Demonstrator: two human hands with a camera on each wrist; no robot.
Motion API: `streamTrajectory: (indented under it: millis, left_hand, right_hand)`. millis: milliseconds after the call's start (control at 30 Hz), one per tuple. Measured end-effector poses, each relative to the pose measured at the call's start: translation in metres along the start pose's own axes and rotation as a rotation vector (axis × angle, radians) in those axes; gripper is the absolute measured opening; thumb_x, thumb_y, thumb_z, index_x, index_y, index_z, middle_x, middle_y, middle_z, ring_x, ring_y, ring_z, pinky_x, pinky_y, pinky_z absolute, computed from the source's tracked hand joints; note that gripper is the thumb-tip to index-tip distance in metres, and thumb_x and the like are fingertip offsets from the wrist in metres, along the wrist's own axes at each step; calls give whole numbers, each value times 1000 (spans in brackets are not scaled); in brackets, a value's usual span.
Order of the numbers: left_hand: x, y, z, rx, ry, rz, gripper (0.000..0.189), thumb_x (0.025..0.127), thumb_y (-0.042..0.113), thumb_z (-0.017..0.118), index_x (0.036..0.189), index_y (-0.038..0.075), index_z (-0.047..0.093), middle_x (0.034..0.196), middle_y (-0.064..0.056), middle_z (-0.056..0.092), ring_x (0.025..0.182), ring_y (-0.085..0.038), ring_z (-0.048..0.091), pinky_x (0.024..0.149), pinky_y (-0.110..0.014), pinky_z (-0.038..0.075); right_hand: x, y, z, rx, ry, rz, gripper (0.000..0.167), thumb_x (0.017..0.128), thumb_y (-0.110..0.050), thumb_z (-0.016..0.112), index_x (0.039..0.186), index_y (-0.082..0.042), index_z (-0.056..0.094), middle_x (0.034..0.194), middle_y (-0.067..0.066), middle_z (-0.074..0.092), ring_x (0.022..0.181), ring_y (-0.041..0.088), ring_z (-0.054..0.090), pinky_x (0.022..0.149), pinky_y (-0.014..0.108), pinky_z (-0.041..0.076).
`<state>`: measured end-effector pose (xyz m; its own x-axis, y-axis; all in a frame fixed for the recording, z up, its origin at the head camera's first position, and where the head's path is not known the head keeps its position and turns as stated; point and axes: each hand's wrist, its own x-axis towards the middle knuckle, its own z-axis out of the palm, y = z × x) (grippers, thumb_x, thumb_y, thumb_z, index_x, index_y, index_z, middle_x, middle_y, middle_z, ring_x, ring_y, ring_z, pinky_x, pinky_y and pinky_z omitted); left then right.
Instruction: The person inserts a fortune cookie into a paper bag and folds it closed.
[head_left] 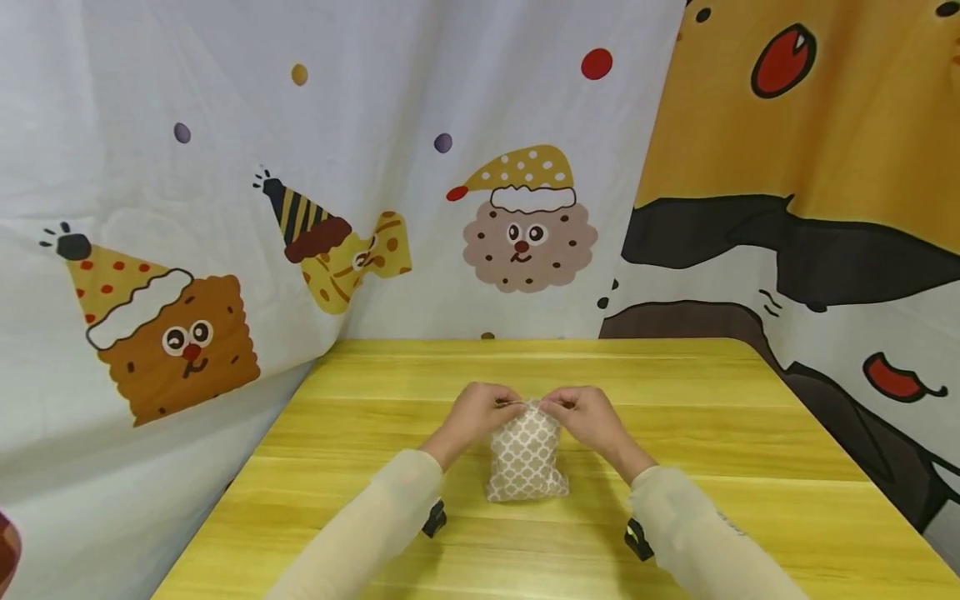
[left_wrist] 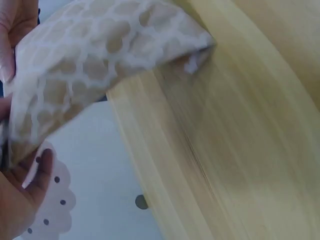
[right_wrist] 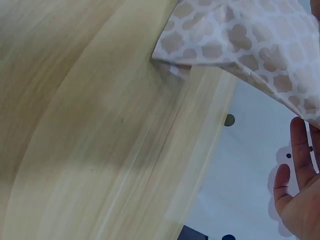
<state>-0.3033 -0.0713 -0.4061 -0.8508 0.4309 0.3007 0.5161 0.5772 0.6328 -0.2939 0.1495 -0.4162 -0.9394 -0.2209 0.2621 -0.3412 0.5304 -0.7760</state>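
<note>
A small beige pouch (head_left: 527, 458) with a white lattice pattern stands upright over the middle of the wooden table. My left hand (head_left: 480, 414) pinches its top edge on the left side. On the right, my right hand (head_left: 588, 419) pinches the same edge, close to the other hand. The wrist views show the pouch (left_wrist: 95, 55) bulging, with one lower corner near the tabletop. Part of my left hand (left_wrist: 17, 200) appears at the lower left there, and my right hand (right_wrist: 302, 200) at the lower right of its own view. What the pouch contains is hidden.
The yellow wood-grain table (head_left: 337, 517) ends at a white curtain (head_left: 360, 75) printed with cartoon figures, which hangs behind it and along its sides. Dark straps (head_left: 637, 540) show below both sleeves.
</note>
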Motion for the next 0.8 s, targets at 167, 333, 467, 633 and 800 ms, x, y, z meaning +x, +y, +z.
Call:
streamTrajectory:
  millis: [167,333,467,633,800]
  left_hand:
    - [2,4,5,65,1,36,14,97,22,68,91,14,78,82,7,72,63,-1,58,59,-20,50]
    - [2,5,9,167,-11,70,14,97,25,67,93,16,78,83,9,71,65,1,58,62,-20,50]
    - [-2,-1,6,198,14,52,18,97,32,67,94,19,78,86,10,72,68,2,58,64,-21,50]
    - [-13,-18,-2,-51,32,-107,15,95,28,69,87,18,77,81,9,70,58,-7,47,58,-25,45]
    - [-15,-31,0,-167,18,-175,15,95,26,70,87,17,78,83,9,71,62,-12,53,60,-27,49]
  right_hand:
    - [-3,-2,3,-7,7,-5,12,94,-24,70,94,-16,79,91,-4,73,80,13,62,67,32,52]
    - [-4,-5,8,-35,-14,-24,11,94,-25,71,94,-17,78,88,-6,71,74,13,59,62,30,50]
    - [-4,-3,9,-63,4,-21,11,94,-22,70,94,-15,78,88,-5,72,72,12,59,62,30,50]
    - [-5,10,5,-12,23,60,11,94,-19,71,96,-13,78,90,-2,72,74,14,59,64,31,49]
    - [-8,24,3,71,-6,152,17,96,-22,67,101,-9,78,101,4,72,85,17,62,70,33,50]
